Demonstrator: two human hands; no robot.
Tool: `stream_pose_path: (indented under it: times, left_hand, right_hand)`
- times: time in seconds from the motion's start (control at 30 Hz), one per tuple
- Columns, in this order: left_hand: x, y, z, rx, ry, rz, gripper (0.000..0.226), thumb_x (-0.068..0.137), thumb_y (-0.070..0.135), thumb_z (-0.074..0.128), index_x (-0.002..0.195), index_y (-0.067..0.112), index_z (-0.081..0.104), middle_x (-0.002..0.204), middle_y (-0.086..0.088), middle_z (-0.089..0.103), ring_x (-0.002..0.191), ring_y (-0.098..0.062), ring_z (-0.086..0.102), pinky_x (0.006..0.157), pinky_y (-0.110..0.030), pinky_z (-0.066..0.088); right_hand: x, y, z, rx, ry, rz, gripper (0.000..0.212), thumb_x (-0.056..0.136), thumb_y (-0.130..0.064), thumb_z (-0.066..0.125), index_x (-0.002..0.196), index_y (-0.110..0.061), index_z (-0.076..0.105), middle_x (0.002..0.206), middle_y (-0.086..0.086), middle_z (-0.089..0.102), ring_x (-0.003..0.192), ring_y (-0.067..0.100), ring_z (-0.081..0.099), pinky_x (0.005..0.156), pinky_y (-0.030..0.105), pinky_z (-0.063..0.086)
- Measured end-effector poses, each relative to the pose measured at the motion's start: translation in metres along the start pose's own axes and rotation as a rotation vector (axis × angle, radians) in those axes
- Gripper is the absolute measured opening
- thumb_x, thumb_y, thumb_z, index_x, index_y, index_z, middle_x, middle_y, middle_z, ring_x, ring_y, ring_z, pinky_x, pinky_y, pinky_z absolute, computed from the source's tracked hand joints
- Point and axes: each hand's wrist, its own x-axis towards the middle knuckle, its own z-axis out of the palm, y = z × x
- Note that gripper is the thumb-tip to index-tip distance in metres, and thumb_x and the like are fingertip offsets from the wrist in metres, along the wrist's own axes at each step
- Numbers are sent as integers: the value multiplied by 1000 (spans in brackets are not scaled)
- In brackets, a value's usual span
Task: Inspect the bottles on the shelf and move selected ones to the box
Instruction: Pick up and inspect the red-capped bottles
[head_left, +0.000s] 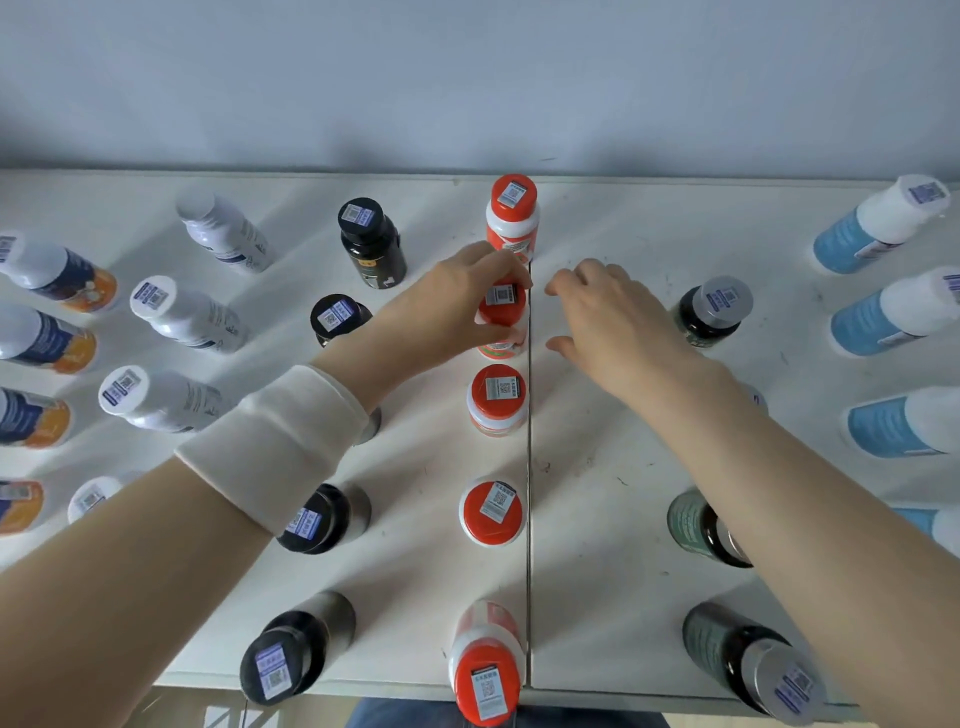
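as red caps stand: five bottles (497, 397) in one column
left hand (447, 309): grips second-farthest bottle (503, 312)
right hand (618, 322): loose, empty

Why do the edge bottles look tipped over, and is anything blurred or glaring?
Head view: wide-angle distortion splays the blue bottles and white bottles outward; the red-capped bottle the left hand grips, near centre, looks upright. Head view: soft light, faint shadows, no glare; cap labels too soft to read.
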Motion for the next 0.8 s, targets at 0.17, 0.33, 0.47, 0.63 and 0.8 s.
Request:
stream_pose_path:
  times: [0.17, 0.33, 0.47, 0.63, 0.8]
  left_hand:
    - [2, 5, -17, 117, -93, -39, 57, 78, 28, 72, 128, 20, 44, 126, -3, 47, 114, -19, 49, 96, -34, 43]
    - [24, -2, -69, 414, -182, -140, 60, 76, 36, 72, 126, 19, 44, 123, -6, 53, 113, -26, 51, 94, -41, 42]
    - [52, -8, -82, 637, -246, -186, 62, 77, 35, 72, 127, 15, 42, 123, -10, 52, 112, -30, 51, 88, -41, 43]
    - [76, -14, -74, 736, -250, -174, 62, 80, 32, 70, 130, 14, 39, 121, -10, 52, 106, -29, 54, 71, -33, 37]
    - [89, -12, -56, 493, -153, -65, 69, 78, 31, 72, 134, 20, 34, 124, -9, 52, 108, -29, 55, 84, -39, 44]
  right_hand:
    - [3, 6, -7, -16, -19, -1, 50, 87, -31, 60, 128, -9, 42, 123, 14, 48, 112, 32, 48, 87, 39, 42]
    - [18, 22, -26, -62, -40, 33, 50, 88, -27, 59, 130, -8, 40, 127, 16, 45, 116, 34, 45, 91, 41, 39]
    - [39, 29, -38, -70, -41, 56, 48, 88, -24, 59, 130, -7, 40, 128, 16, 45, 118, 35, 43, 91, 41, 38]
    - [58, 33, -42, -69, -49, 64, 52, 87, -29, 60, 131, -8, 40, 130, 14, 45, 122, 33, 42, 96, 40, 35]
    - [66, 38, -38, -55, -49, 67, 51, 88, -29, 59, 131, -9, 40, 129, 14, 46, 120, 32, 43, 93, 39, 37]
